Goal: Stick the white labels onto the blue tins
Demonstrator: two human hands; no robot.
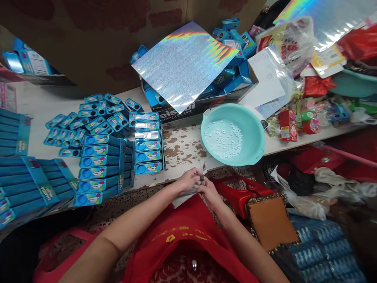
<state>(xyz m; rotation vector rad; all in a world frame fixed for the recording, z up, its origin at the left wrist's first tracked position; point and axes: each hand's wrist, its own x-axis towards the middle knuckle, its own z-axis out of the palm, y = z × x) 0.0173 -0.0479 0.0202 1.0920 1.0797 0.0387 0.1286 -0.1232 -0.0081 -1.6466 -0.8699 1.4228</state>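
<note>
My left hand [188, 181] and my right hand [209, 192] meet in front of my red apron [176, 224], just off the table's front edge. Their fingers are closed together on a small silvery sheet piece [202, 180], whose narrow end sticks up between them. A pale, flat sheet [183, 198] shows below the left hand; whether it is joined to the piece above cannot be made out. Nearest to both hands is a turquoise basin [232, 157], with many small white pellets [225, 137] spread over its bottom.
To the left are stacked blue display boxes [97, 173] and loose small blue packs [94, 118]. A shiny holographic sheet [185, 67] lies over a carton [203, 108] of blue packs. Wrappers and bags [306, 106] clutter the right. A red chair [235, 192] stands below.
</note>
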